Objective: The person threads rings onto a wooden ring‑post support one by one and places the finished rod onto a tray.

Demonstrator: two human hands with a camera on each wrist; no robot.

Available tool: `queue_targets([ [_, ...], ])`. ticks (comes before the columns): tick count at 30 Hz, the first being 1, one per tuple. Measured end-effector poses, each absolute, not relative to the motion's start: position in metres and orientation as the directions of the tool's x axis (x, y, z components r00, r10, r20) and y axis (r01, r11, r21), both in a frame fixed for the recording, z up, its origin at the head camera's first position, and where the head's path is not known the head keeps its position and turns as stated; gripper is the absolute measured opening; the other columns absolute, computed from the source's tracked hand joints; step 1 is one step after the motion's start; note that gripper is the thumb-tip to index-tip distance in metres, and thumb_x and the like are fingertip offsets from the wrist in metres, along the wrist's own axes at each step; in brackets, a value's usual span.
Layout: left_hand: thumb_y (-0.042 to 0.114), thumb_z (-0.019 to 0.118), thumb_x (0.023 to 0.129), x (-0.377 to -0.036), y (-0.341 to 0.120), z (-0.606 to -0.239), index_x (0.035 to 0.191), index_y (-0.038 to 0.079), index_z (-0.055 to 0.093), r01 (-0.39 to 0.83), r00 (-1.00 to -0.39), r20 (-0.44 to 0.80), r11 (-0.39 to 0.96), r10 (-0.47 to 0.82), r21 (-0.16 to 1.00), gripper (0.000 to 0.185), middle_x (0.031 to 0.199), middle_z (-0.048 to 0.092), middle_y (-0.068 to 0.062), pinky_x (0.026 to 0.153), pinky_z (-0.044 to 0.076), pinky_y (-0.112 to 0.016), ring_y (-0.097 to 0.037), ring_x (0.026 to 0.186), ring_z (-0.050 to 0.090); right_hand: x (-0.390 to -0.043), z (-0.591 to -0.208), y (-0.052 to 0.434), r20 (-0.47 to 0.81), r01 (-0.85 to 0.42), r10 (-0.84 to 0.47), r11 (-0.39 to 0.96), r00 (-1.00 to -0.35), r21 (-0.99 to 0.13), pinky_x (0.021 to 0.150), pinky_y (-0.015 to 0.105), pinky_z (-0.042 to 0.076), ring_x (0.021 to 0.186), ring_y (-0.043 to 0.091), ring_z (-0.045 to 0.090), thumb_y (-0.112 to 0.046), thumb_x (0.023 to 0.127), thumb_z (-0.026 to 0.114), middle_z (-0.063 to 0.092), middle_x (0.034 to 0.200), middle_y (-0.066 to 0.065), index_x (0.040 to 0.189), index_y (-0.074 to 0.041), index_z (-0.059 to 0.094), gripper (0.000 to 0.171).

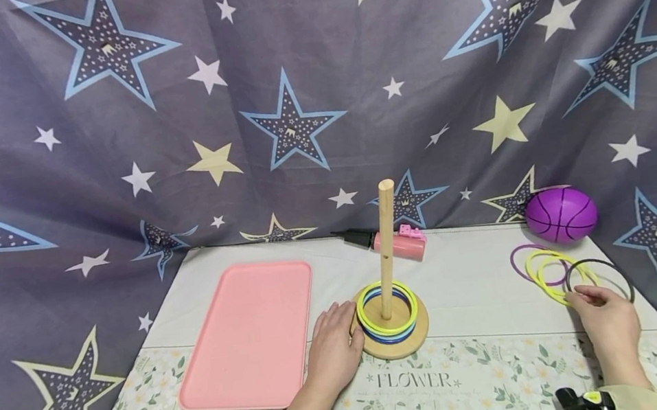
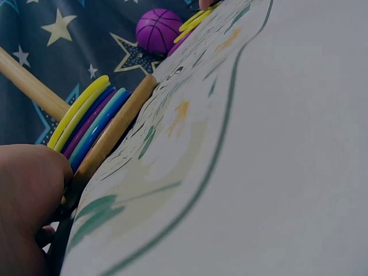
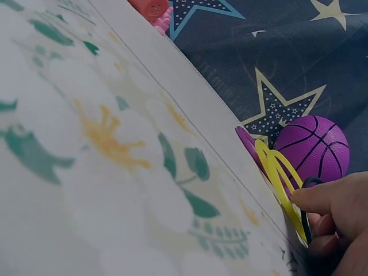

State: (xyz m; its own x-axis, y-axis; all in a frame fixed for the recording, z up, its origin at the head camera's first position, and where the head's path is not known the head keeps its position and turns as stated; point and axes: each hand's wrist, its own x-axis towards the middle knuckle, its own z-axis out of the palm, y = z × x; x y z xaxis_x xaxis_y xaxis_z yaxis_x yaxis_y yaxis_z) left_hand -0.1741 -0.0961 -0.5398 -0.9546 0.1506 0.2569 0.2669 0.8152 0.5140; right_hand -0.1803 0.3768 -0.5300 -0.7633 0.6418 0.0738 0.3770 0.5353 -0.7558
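My left hand [image 1: 336, 349] rests against the left edge of a round wooden base [image 1: 379, 351], its fingers fairly straight. From that base rises a wooden peg [image 1: 388, 245], circled at the bottom by stacked rings: yellow ones [image 2: 86, 98] above blue, purple and light blue ones [image 2: 98, 123]. At the right, my right hand [image 1: 612, 323] pinches a black ring [image 1: 620, 269] between thumb and fingers. This ring is tilted over loose yellow rings [image 1: 538, 281] and a purple ring [image 1: 515, 263] lying on the table.
A pink tray [image 1: 252, 333] lies left of the left hand. Behind the peg is a pink and black pump [image 1: 399, 245] with a small pink piece. A purple ball [image 1: 562, 216] sits at the back right, by the star-patterned curtain [image 1: 351, 91].
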Motion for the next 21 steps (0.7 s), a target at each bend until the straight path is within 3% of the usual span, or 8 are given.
queue_targets([
  [9,0.021,0.064,0.11,-0.1745,-0.0971,-0.5402,0.158,0.001,0.058,0.269,-0.954,0.256,0.816,0.155,0.511,0.052,0.161,0.058,-0.018,0.134,0.025,-0.058,-0.04,0.158,0.043,-0.1828,-0.5305,0.3746,0.09,0.371,0.624,0.567,-0.776,-0.736,0.085,0.047,0.043,0.092,0.034,0.065,-0.024,0.103,0.076,0.077,0.107,0.023,0.129,0.003,0.074,0.038],
  [21,0.021,0.064,0.109,-0.1748,-0.0977,-0.5408,0.158,0.001,0.058,0.275,-0.953,0.26,0.814,0.158,0.512,0.052,0.161,0.058,-0.018,0.134,0.025,-0.058,-0.04,0.157,0.043,-0.1824,-0.5306,0.3741,0.086,0.374,0.62,0.572,-0.78,-0.73,0.08,0.047,0.043,0.095,0.038,0.066,-0.025,0.104,0.074,0.076,0.108,0.025,0.126,0.004,0.075,0.037],
])
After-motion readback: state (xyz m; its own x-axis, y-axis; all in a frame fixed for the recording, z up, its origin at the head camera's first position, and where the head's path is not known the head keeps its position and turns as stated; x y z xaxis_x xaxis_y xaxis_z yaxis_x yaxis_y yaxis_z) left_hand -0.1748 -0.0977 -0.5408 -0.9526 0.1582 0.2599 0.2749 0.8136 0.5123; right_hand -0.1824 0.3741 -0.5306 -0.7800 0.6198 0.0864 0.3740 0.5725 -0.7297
